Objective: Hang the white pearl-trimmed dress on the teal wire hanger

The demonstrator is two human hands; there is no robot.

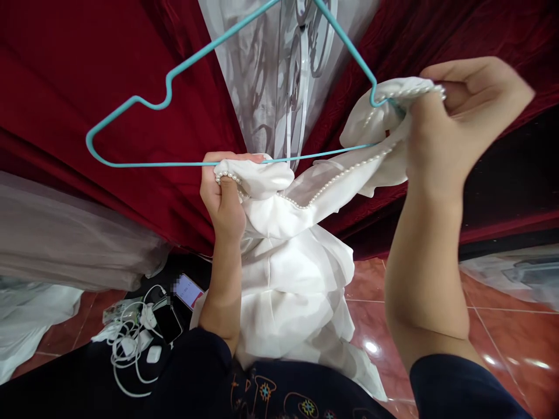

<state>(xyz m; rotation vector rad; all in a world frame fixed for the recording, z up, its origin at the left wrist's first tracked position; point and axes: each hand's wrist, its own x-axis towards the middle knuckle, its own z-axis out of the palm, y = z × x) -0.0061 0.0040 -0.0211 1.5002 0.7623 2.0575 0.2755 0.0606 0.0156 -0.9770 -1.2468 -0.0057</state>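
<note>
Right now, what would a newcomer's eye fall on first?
The white dress at the centre, its pearly trim stretching between the left grip and right grip. Across the top runs a blue hanger, its right end tucked into the dress. Red curtains hang behind on both sides.

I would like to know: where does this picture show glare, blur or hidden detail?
Head view: bright glare spots on the tiled floor; head view: the right hand looks slightly blurred, while the white garment shows clear folds; head view: blocky pixels cover the left edge of the lit phone.
</note>
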